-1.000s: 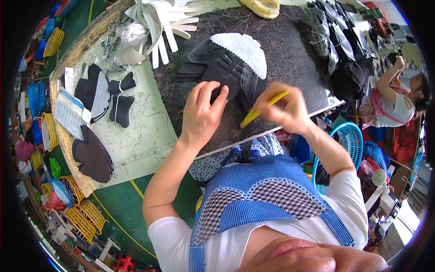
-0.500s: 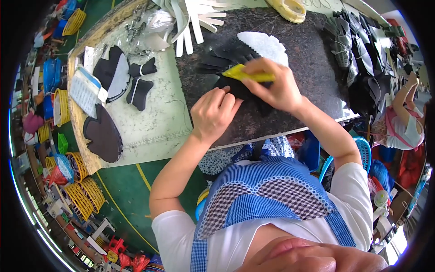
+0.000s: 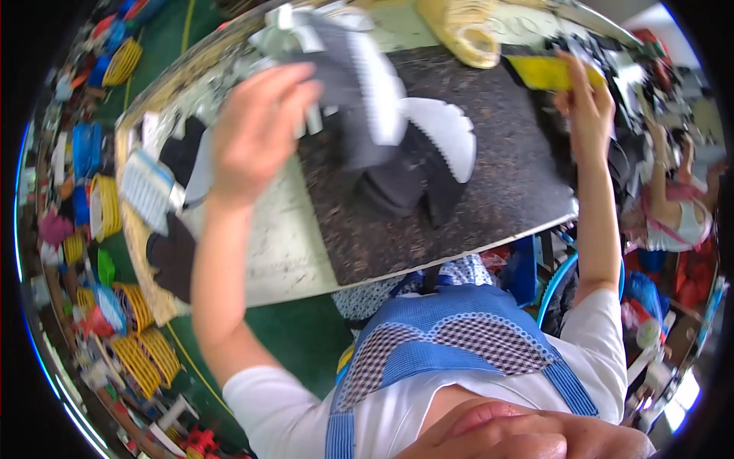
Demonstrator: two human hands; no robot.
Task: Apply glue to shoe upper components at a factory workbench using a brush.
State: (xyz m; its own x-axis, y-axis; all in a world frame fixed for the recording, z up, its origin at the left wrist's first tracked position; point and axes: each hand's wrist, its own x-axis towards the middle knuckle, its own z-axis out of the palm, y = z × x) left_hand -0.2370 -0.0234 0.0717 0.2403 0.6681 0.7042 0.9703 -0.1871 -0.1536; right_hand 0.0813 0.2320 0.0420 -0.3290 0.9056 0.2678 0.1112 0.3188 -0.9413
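Note:
At the left of the mat my left hand [image 3: 256,134] is raised and blurred by motion. Its bent fingers meet the edge of a dark cut piece [image 3: 336,73] with a white strip, which hangs in the air over the mat, also smeared. My right hand [image 3: 590,115] grips a flat yellow scraper [image 3: 539,73] at the mat's far right corner. Between the hands, black cut pieces [image 3: 394,183] and a white toothed-edge piece [image 3: 447,134] lie on the dark speckled mat [image 3: 505,183].
Dark cut pieces [image 3: 172,256] and a written-on card [image 3: 145,183] lie on the table's left side. A yellow roll-like object [image 3: 474,46] sits at the back. Dark strips [image 3: 623,115] are heaped at the right, with another person [image 3: 680,214] beyond.
My hands have moved apart: the left up and leftward with the dark and white piece lifted, the right to the far right with the yellow scraper. The black pieces on the mat are now uncovered.

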